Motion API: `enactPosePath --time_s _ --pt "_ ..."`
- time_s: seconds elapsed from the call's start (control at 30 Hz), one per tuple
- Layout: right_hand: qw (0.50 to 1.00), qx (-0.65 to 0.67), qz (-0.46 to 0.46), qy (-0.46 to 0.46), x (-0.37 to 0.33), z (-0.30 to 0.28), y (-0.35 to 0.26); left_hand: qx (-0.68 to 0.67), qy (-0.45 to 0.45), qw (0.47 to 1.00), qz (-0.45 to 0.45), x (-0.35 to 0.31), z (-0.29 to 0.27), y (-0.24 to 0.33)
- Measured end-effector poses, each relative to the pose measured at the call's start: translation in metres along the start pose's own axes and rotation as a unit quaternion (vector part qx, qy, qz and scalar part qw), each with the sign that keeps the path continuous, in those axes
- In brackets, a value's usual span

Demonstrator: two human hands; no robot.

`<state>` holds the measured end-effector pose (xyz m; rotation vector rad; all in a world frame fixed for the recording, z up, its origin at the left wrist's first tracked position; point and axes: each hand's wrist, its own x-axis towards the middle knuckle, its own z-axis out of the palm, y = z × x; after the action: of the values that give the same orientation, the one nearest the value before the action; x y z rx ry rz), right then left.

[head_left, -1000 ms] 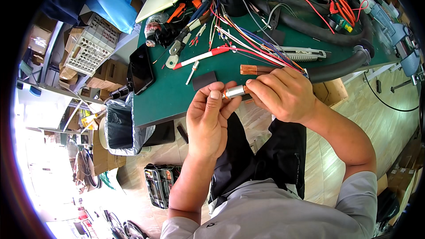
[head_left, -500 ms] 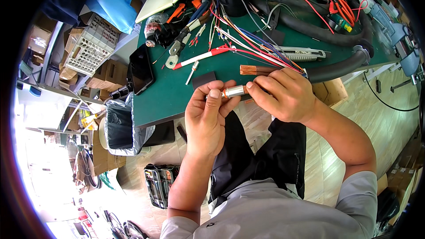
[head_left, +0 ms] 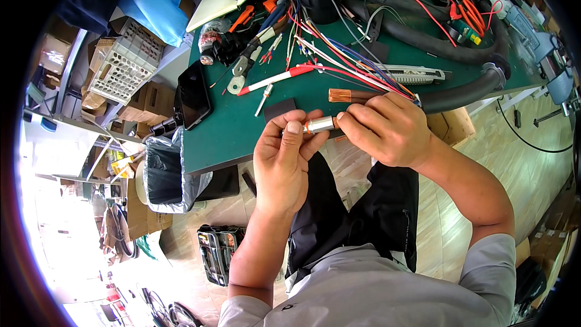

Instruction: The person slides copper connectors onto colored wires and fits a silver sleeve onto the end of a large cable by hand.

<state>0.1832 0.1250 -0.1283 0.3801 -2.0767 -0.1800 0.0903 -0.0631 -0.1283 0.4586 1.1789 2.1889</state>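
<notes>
My left hand (head_left: pixel 282 166) pinches a silver metal contact pin (head_left: pixel 322 124) with an orange ring around it, near the table's front edge. My right hand (head_left: pixel 396 128) is closed around a cable just behind the pin's right end, the fingertips touching that end. Most of this cable is hidden by the fingers. Just above, a brown cable (head_left: pixel 358 96) with a stripped copper end (head_left: pixel 339 95) points left. Both seem to come from the thick black sheathed cable (head_left: pixel 460 95) on the right. A bundle of thin coloured wires (head_left: pixel 357 68) fans out to the left above my right hand.
On the green table (head_left: pixel 227 136) lie a utility knife (head_left: pixel 414 74), a small white-tipped pin (head_left: pixel 264 100), a red-and-white cable with a lug (head_left: pixel 272 80) and a black phone (head_left: pixel 194 97). A lined waste bin (head_left: pixel 163 172) stands left; an open tool case (head_left: pixel 218 254) is on the floor.
Almost nothing differs. Both hands keep their hold, and the metal pin stays in nearly the same place.
</notes>
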Motion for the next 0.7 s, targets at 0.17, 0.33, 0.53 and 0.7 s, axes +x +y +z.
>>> enactPosePath --time_s 0.17,0.33,0.53,0.7 --pt "1.0 -0.001 0.011 -0.008 0.0008 -0.0003 -0.0017 0.007 0.002 1.0 0.002 -0.0006 0.0005 0.0003" --pt "1.0 -0.003 0.006 -0.003 0.0011 0.0003 -0.0008 0.022 -0.002 1.0 0.01 0.0002 0.0016 0.0021" --pt "0.998 0.012 0.009 -0.06 -0.0005 -0.0084 -0.0022 0.058 -0.006 0.998 0.022 0.0 0.0029 0.0048" --pt "0.999 0.006 0.007 -0.045 -0.0007 -0.0063 -0.002 0.095 -0.008 0.995 0.03 0.0009 0.004 0.0077"
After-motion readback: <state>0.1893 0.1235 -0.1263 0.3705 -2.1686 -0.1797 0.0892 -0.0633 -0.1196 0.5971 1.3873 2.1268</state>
